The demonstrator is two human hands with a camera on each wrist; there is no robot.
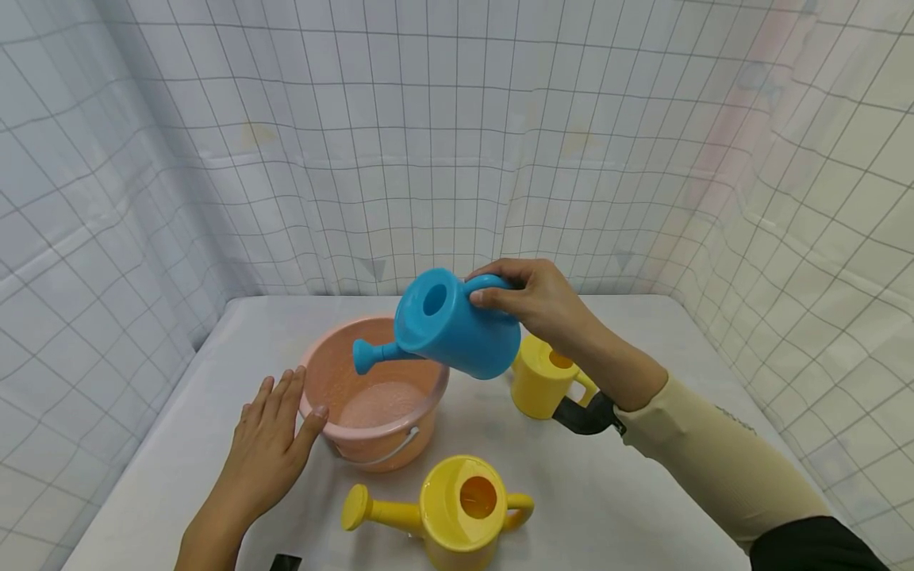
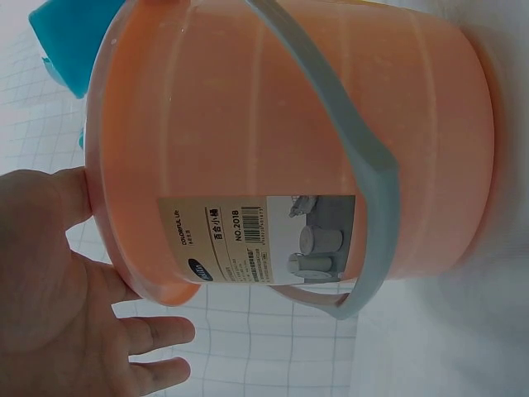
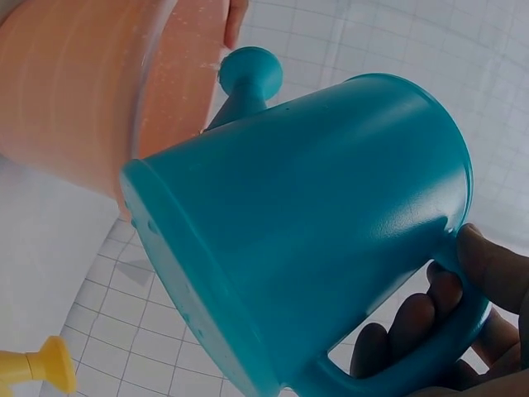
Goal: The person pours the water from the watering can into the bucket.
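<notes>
My right hand grips the handle of a blue watering can, holding it tilted in the air with its spout over the pink bucket. In the right wrist view, fingers wrap round the handle of the can, whose sprinkler head lies across the bucket's opening. Fine droplets show near that head. My left hand rests against the bucket's left rim, fingers straight. The left wrist view shows its fingertips at the rim of the bucket, which carries a label and a grey handle.
A yellow watering can stands at the front of the white table, its spout toward the left. Another yellow watering can stands behind my right forearm. White grid-patterned curtains enclose the table at the back and sides.
</notes>
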